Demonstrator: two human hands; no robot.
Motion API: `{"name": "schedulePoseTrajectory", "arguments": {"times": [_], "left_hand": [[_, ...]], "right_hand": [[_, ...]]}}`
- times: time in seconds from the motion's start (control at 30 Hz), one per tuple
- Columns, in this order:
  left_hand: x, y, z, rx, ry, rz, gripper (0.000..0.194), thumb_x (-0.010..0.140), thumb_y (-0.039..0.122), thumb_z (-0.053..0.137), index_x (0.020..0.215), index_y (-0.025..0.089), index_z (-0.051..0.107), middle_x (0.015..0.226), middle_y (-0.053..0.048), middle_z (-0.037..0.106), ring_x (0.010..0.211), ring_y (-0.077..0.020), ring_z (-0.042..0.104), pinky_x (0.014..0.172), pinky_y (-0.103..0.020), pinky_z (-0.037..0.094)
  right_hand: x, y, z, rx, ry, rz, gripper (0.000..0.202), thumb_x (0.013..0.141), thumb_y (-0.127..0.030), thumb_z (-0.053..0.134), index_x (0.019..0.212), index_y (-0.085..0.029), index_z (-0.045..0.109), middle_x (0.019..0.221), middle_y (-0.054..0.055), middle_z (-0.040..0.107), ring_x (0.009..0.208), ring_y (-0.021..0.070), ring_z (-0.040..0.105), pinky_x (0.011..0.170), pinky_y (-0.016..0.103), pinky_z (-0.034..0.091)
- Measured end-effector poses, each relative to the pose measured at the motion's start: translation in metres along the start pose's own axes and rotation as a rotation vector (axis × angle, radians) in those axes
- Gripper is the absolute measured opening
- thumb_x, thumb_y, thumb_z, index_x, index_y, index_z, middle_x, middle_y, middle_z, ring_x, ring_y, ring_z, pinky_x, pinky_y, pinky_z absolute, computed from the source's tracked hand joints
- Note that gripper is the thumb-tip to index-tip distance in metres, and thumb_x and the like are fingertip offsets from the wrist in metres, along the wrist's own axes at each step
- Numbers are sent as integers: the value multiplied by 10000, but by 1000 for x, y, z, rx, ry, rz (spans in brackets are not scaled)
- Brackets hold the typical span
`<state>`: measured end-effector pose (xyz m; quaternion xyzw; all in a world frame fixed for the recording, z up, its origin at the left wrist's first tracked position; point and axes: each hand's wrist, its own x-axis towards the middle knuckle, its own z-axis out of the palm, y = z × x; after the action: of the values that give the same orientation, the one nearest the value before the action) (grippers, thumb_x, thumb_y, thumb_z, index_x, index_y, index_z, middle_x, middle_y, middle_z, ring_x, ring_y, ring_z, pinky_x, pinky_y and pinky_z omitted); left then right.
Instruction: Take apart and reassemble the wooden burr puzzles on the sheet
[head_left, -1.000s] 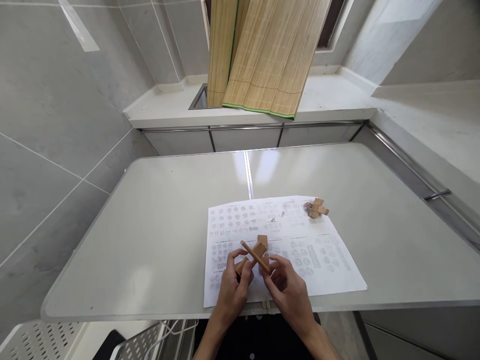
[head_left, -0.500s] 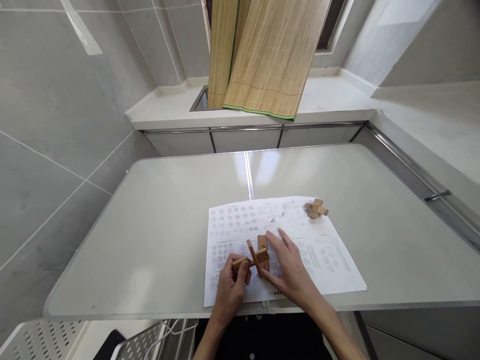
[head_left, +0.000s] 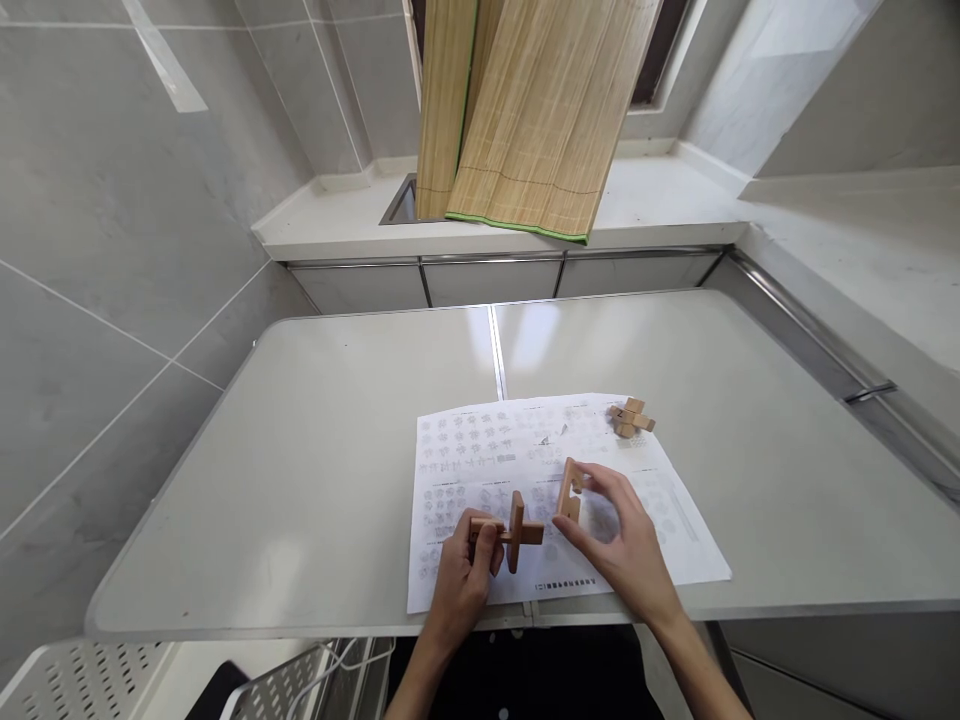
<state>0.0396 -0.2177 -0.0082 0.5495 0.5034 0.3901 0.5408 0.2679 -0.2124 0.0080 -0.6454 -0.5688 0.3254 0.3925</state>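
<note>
Joined wooden pieces (head_left: 517, 530) form a cross, one bar standing upright across the others. My left hand (head_left: 466, 570) is closed on the left end of this cross, above the printed sheet. To its right, a notched wooden piece (head_left: 568, 497) is tilted upright between the thumb and fingers of my right hand (head_left: 626, 535). The notched piece and the cross are apart. The printed paper sheet (head_left: 465, 475) lies under both hands, showing small puzzle drawings. An assembled wooden puzzle (head_left: 631, 418) rests at the sheet's upper right corner.
The pale table (head_left: 330, 450) has a seam down its middle and its near edge lies just below the sheet. Beyond it are a white counter (head_left: 337, 228) and a hanging bamboo mat (head_left: 540, 130). A perforated white basket (head_left: 97, 680) stands at lower left.
My right hand has moved right, lifting the notched piece away from the cross. The cross in my left hand has turned so that its bar stands more upright.
</note>
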Motion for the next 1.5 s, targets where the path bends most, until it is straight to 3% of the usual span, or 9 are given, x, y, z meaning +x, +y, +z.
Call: {"name": "schedulePoseTrajectory", "arguments": {"times": [0.1, 0.2, 0.77, 1.07, 1.23, 1.5], "left_hand": [[0, 1, -1, 17, -22, 25, 405, 1096, 526, 420, 982, 176, 589, 616, 60, 451, 563, -119, 416, 597, -249, 336], [0, 2, -1, 27, -49, 38, 385, 1099, 498, 432, 964, 176, 593, 632, 52, 471, 567, -117, 427, 604, -252, 343], [-1, 2, 2, 25, -144, 32, 336, 1091, 458, 464, 945, 182, 589, 699, 11, 577, 619, -133, 486, 651, -260, 390], [-1, 7, 1, 13, -179, 35, 336, 1088, 453, 463, 965, 180, 618, 728, -10, 623, 649, -146, 527, 678, -269, 422], [-1, 7, 1, 30, -178, 49, 332, 1082, 443, 481, 943, 177, 623, 760, -24, 639, 678, -150, 541, 692, -270, 431], [0, 9, 1, 29, -132, 30, 401, 1079, 510, 469, 938, 172, 632, 751, -21, 631, 654, -145, 543, 679, -269, 442]], "right_hand": [[-5, -12, -2, 180, -155, 15, 563, 916, -583, 726, 1406, -346, 582, 1458, 67, 580, 1290, 312, 609, 1069, 456, 565], [-8, -20, 1, 222, -212, -21, 574, 886, -572, 766, 1387, -339, 612, 1463, 69, 576, 1271, 308, 619, 1078, 447, 558], [-4, -26, -9, 167, -331, -44, 558, 894, -527, 774, 1417, -366, 664, 1440, 78, 582, 1180, 278, 687, 1044, 421, 588], [-3, -31, -18, 163, -410, 1, 584, 874, -524, 794, 1422, -370, 661, 1449, 89, 561, 1198, 302, 672, 1088, 488, 559], [-4, -33, -20, 132, -401, -20, 566, 861, -507, 809, 1397, -379, 679, 1438, 79, 569, 1157, 290, 692, 1058, 468, 582], [-8, -21, -10, 266, -401, -5, 584, 884, -497, 793, 1438, -386, 646, 1500, 80, 532, 1223, 306, 658, 1047, 457, 593]]}}
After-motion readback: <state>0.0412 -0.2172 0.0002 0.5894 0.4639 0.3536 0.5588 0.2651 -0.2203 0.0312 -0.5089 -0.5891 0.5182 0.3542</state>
